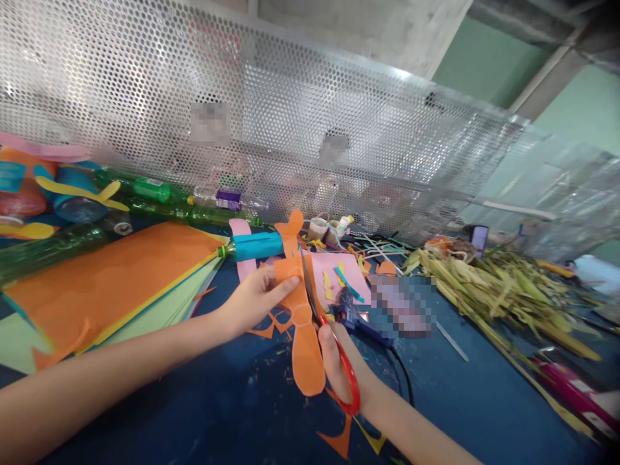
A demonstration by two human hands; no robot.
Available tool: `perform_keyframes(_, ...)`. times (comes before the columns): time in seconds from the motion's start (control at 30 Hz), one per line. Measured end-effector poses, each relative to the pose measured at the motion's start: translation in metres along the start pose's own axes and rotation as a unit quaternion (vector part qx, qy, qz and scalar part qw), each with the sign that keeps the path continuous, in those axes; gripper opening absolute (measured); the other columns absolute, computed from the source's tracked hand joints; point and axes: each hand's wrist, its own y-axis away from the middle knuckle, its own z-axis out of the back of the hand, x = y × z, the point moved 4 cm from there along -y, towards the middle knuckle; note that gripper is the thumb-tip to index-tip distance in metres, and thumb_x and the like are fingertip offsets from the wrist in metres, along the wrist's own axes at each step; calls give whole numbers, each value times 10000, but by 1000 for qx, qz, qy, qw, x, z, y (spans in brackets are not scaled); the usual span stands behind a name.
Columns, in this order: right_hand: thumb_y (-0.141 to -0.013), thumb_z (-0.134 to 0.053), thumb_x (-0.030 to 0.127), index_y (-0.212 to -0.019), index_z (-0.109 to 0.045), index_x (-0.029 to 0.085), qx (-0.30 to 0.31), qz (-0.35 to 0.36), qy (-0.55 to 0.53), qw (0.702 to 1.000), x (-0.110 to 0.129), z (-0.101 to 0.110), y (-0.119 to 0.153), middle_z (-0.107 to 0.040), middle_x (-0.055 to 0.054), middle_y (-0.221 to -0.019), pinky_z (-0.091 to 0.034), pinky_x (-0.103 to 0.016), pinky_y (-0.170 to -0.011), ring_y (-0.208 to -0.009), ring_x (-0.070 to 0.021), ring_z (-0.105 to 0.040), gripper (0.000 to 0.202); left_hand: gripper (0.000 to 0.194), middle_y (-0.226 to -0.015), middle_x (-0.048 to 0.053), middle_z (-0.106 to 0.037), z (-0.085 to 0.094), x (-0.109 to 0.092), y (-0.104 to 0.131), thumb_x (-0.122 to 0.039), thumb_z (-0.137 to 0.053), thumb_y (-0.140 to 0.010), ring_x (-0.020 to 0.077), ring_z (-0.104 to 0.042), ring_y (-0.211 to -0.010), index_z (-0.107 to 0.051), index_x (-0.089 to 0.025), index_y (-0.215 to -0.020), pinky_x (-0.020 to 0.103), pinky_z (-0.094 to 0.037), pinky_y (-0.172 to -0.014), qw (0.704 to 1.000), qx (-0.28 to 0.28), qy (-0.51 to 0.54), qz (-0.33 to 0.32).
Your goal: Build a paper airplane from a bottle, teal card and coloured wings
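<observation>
Head view, left hand (256, 298) thumb-side up, grip pinching orange sheet (301, 314), right hand (335, 361) slanted, grip closed around red-handled scissors (323, 318)

L hand (255, 298) fwd, nr R hand (334, 363)

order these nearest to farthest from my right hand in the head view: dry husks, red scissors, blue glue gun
1. Red scissors: held in the right hand.
2. Blue glue gun: lying just beyond that hand.
3. Dry husks: off to the right, past the glue gun.
</observation>
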Motion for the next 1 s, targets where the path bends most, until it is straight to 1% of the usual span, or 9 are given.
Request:
perform_keyframes(0.1, -910, -311, 576, -1134, -617, 169, -13, 6, 8, 1000, -4, 2, -1, -697, -99, -897, -472, -347, -900, -1028, -259, -605, 556, 274, -674, 20, -684, 0, 1, 0, -383, -553, -813, 126, -599, -599, -660, -148, -720, 206, -464, -543, 1000, 9, 7, 1)
perform_keyframes(0.2, -901, -333, 582, -1119, -621, 157, -23, 7, 16, 1000, -6, 2, -2, -693, -93, -846, -485, -345, -865, -975, -266, -619, 558, 272, -739, 36, -707, 0, 4, -1, -387, -557, -818, 142, -631, -655, -670, -143, -772, 226, -495, -609, 1000, 13, 20, 9)
perform_keyframes(0.3, -910, -314, 575, -1096, -625, 141, -48, 2, 25, 999, -1, 2, -1, -681, -92, -789, -485, -352, -835, -934, -273, -623, 565, 268, -800, 49, -717, 2, 7, -1, -388, -572, -814, 162, -657, -723, -676, -146, -861, 250, -514, -683, 999, 4, 37, 9)
perform_keyframes(0.37, -917, -292, 574, -1062, -634, 140, -53, 1, 27, 998, 3, 3, 1, -671, -87, -741, -491, -347, -796, -902, -274, -626, 571, 260, -829, 52, -718, 3, 7, -1, -386, -586, -805, 169, -663, -745, -679, -154, -879, 253, -517, -694, 999, -5, 43, 3)
perform_keyframes(0.53, -894, -252, 635, -814, -662, 201, -32, -15, 33, 999, -2, 3, 5, -560, -40, -509, -483, -289, -599, -648, -226, -612, 603, 246, -832, 44, -715, 4, 2, -1, -383, -598, -803, 163, -656, -728, -688, -164, -870, 241, -509, -666, 999, -13, 35, -9)
perform_keyframes(0.67, -885, -242, 656, -680, -605, 197, -52, -30, 45, 997, -11, 4, 6, -475, -19, -436, -445, -278, -519, -548, -201, -566, 620, 257, -823, 37, -716, 6, 0, -2, -386, -594, -809, 158, -649, -721, -686, -164, -898, 240, -501, -669, 999, -4, 33, -9)
perform_keyframes(0.73, -888, -222, 657, -663, -586, 194, -58, -39, 50, 996, -14, 4, 7, -461, -17, -426, -433, -273, -498, -531, -194, -553, 630, 265, -822, 41, -717, 6, -1, -2, -391, -592, -809, 166, -651, -738, -685, -159, -897, 245, -500, -677, 999, 0, 33, -4)
perform_keyframes(0.87, -881, -210, 671, -655, -573, 199, -36, -41, 54, 997, -15, 4, 7, -426, -7, -405, -426, -265, -476, -493, -180, -527, 637, 269, -829, 43, -716, 7, 0, -2, -406, -601, -793, 178, -652, -755, -683, -169, -892, 254, -501, -677, 999, -7, 35, -1)
perform_keyframes(1.0, -889, -228, 652, -656, -567, 194, -10, -27, 67, 997, -16, 7, 5, -410, -2, -418, -449, -283, -537, -539, -197, -548, 616, 255, -803, 42, -708, 9, 3, -4, -408, -624, -770, 169, -641, -719, -677, -170, -845, 248, -497, -652, 999, -18, 46, 3)
